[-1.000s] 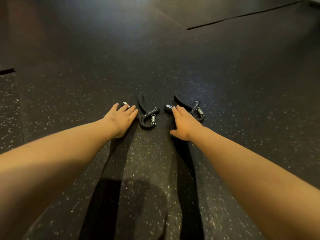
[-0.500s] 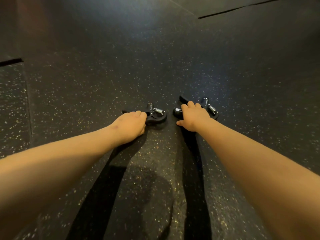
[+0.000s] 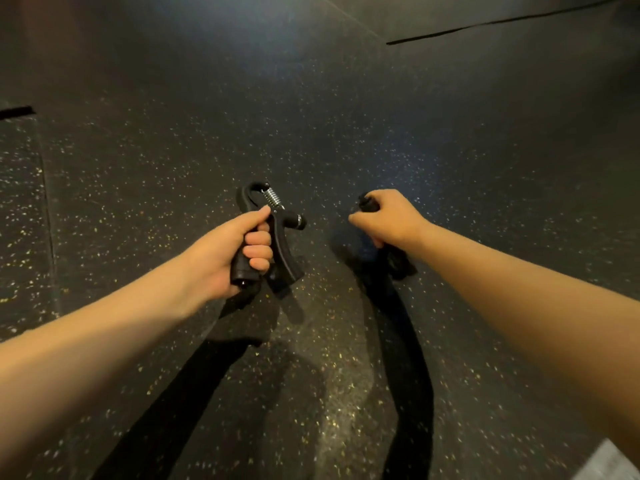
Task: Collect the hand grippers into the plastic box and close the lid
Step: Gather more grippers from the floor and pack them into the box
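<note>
My left hand [image 3: 227,252] grips one handle of a black hand gripper [image 3: 280,237] with a metal spring at its top, held above the floor. The gripper's second handle sticks out to the right of my fingers. My right hand [image 3: 389,220] grips a second black hand gripper [image 3: 398,263], which is mostly hidden behind the hand; only its ends show above and below my fist. The plastic box and its lid are out of view.
The floor is dark speckled rubber [image 3: 311,116] with seams at the far right [image 3: 502,20] and far left [image 3: 17,112]. A pale grey patch [image 3: 609,462] shows at the bottom right corner. Arm shadows fall on the floor beneath me.
Both hands closed round the hand grippers on the floor and lifted them. The left gripper now stands upright in my fist.
</note>
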